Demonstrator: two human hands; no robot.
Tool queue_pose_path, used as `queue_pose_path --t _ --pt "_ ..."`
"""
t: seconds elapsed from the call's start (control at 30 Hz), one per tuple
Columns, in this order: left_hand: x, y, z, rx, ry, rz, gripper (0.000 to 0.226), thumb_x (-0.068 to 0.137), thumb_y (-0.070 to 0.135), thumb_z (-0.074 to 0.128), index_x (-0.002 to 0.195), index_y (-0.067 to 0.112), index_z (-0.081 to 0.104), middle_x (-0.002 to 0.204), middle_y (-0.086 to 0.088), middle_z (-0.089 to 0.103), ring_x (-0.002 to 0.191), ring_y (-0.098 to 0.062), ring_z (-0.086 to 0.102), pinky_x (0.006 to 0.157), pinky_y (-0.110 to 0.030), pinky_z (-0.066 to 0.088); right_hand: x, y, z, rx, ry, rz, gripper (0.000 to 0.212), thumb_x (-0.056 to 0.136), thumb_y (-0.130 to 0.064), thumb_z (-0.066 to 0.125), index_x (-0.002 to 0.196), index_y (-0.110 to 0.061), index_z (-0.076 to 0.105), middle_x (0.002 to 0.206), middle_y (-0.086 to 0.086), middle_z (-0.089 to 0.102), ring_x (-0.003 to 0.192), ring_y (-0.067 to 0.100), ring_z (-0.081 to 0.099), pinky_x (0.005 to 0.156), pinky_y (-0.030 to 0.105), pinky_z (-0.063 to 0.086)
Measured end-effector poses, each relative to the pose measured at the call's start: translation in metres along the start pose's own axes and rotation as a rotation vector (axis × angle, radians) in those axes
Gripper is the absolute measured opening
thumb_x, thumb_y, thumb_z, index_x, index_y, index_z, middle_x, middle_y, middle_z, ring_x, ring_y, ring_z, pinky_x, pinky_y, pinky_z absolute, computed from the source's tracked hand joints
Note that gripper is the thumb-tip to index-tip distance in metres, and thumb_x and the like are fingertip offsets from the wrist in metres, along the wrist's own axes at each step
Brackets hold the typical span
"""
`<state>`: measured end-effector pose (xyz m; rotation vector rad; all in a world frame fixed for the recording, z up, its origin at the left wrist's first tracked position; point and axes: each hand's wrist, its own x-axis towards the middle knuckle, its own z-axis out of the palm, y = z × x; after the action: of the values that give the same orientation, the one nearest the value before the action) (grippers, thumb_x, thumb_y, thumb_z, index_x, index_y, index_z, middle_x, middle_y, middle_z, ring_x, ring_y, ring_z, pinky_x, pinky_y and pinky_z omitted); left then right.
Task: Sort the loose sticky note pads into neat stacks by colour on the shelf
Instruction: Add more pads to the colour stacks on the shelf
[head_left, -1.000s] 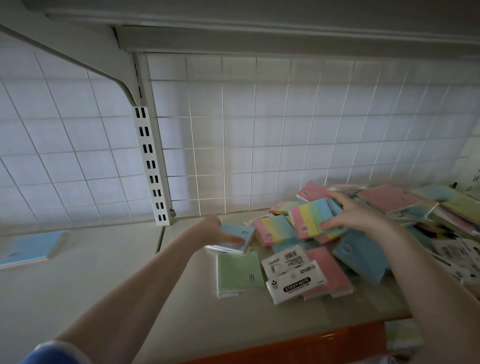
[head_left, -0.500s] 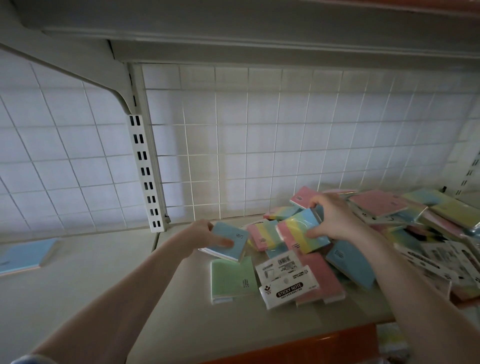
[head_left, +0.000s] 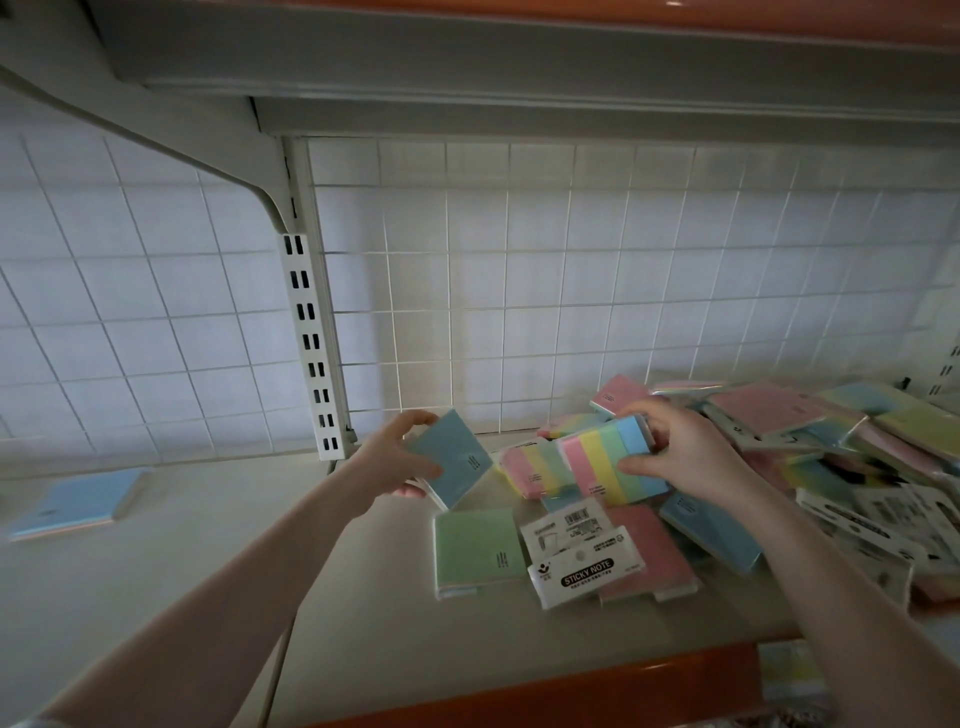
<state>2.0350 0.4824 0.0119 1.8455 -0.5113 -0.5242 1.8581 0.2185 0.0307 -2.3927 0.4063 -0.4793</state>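
My left hand (head_left: 387, 460) grips a blue sticky note pad (head_left: 451, 457) tilted above the shelf, left of the pile. My right hand (head_left: 680, 457) holds a striped pad (head_left: 608, 465) of pink, yellow, green and blue bands, lifted over the pile. Another striped pad (head_left: 530, 470) lies under it. A green pad (head_left: 475, 551), a pink pad (head_left: 649, 551) and a second blue pad (head_left: 711, 530) lie flat on the shelf (head_left: 337, 597). A lone blue pad (head_left: 78, 501) lies far left on the neighbouring shelf section.
White labelled "STICKY NOTE" packs (head_left: 579, 561) lie on the pink pad. A jumbled heap of pink, yellow and packaged pads (head_left: 841, 441) fills the right side. A slotted upright post (head_left: 311, 343) splits the wire-grid back wall. The shelf has an orange front edge (head_left: 571, 691).
The view has dipped so everything sits lower. My right hand has lifted the striped pad and turned it flatter toward me. My left hand has raised and tilted the blue pad.
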Motion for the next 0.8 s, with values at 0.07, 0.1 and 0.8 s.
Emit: queue_pose_path --t 0.07,0.1,0.8 --pt "-0.002 -0.002 0.000 -0.025 -0.003 0.012 0.063 0.075 -0.014 0.064 0.122 0.025 0.051 0.099 -0.012 0.058 0.075 -0.024 0.061 0.059 -0.026 0.057 -0.001 0.001 0.000 0.001 0.004 -0.002 0.049 0.070 -0.013 0.081 0.108 -0.030 0.056 0.104 -0.004 0.067 0.097 0.015 0.063 0.076 0.039 0.056" --pt "-0.003 -0.003 0.001 -0.021 0.017 0.021 0.064 0.074 -0.015 0.065 0.123 0.025 0.050 0.095 -0.011 0.058 0.072 -0.022 0.060 0.059 -0.025 0.056 -0.002 0.002 0.001 0.003 0.008 -0.003 0.048 0.070 -0.013 0.081 0.107 -0.031 0.055 0.105 -0.003 0.067 0.098 0.015 0.063 0.076 0.040 0.056" --pt "-0.022 -0.015 0.025 -0.034 0.264 0.095 0.012 0.086 0.002 0.062 0.095 0.008 0.066 0.087 -0.010 0.067 0.072 -0.016 0.058 0.059 -0.017 0.046 -0.010 -0.001 0.007 0.105 0.053 -0.056 0.029 0.088 -0.019 0.064 0.116 -0.022 0.059 0.105 -0.008 0.062 0.098 0.012 0.059 0.081 0.036 0.052"
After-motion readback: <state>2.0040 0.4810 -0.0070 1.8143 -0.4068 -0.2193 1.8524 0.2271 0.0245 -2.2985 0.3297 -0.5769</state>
